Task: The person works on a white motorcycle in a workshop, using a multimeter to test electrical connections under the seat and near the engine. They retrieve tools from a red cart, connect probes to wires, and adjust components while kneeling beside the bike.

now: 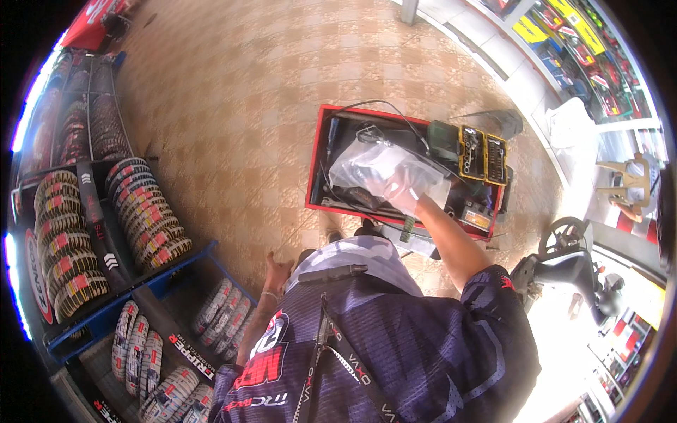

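My right hand [403, 194] reaches into a translucent white plastic bag [363, 166] lying over the contents of a red-edged tool cart [316, 155]. The plastic and glare blur its fingers, so whether they grip anything cannot be made out. Dark cables and metal items lie around the bag in the cart's tray. To the left of my body, my left hand [279, 271] hangs low, with its fingers apart and nothing in it. A band circles that wrist.
An opened yellow-and-black socket set [483, 155] sits at the cart's right end, by a dark green case [443, 139]. Racks of wrapped tyres [144, 211] line the left. On the right stand a motorcycle [568, 264] and display shelves [575, 53]. Tiled floor [233, 84] extends beyond the cart.
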A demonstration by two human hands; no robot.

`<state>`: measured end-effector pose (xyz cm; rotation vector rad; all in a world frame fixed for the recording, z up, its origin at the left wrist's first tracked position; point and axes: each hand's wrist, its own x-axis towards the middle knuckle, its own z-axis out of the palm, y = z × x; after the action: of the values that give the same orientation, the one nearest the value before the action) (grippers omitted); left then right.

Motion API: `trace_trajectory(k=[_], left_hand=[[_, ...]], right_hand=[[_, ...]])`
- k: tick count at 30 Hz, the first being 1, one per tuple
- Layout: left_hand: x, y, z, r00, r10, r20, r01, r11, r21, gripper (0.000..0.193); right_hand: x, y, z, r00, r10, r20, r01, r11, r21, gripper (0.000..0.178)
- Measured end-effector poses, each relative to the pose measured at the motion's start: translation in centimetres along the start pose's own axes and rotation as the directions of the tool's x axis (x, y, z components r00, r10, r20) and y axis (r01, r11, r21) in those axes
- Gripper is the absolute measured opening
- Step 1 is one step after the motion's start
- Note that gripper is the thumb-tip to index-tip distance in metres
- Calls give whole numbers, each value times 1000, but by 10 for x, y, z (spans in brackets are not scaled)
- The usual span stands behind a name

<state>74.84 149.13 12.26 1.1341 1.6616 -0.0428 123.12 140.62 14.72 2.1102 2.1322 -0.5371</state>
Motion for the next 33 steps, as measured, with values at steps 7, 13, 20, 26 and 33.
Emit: trace_trajectory(k=[7, 13, 20, 26, 33], left_hand=[[1, 85, 26, 974, 157, 163, -140, 984, -113, 73], [-25, 178, 53, 817, 409, 407, -221, 874, -433, 52], [-32, 224, 70, 692, 514, 507, -122, 776, -619, 46], [-31, 229, 93, 708, 494, 504, -103, 779, -618, 36], [-37, 247, 113, 711, 432, 556, -17, 800, -600, 33]], right_hand=[[-39, -54, -90, 822, 105, -560, 186, 879, 438, 36], [-37, -66, -90, 835, 67, -546, 235, 854, 465, 38], [-46, -57, -74, 915, -18, -402, 198, 891, 410, 40], [-67, -33, -86, 986, -119, -117, 150, 942, 299, 43], [-129, -19, -158, 987, 150, -52, -49, 600, 799, 45]])
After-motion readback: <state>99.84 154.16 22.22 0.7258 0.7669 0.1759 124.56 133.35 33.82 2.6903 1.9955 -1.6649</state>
